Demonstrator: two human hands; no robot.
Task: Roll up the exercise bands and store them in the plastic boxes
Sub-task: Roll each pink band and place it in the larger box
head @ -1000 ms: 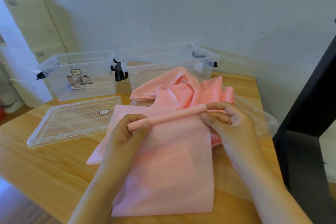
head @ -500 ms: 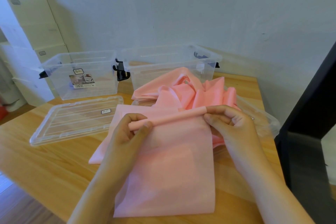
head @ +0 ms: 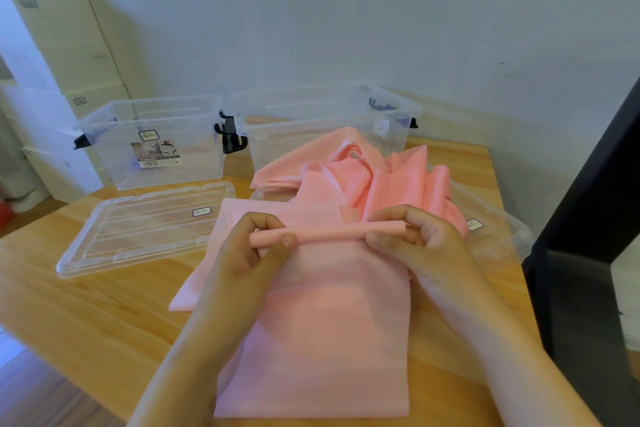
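Presently, risk: the roll (head: 329, 231) may slacken or skew if my two pinches turn unevenly, since the band (head: 325, 340) looks slick. Grip: left hand (head: 249, 253) and right hand (head: 426, 246) each pinch one roll end, fingers curled. Band's loose tail lies flat at 6 o'clock; boxes (head: 156, 135) wait at 11 and 12.

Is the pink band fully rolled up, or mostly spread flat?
Mostly spread. The left hand and right hand hold only a thin roll; the rest of the pink band lies flat on the table.
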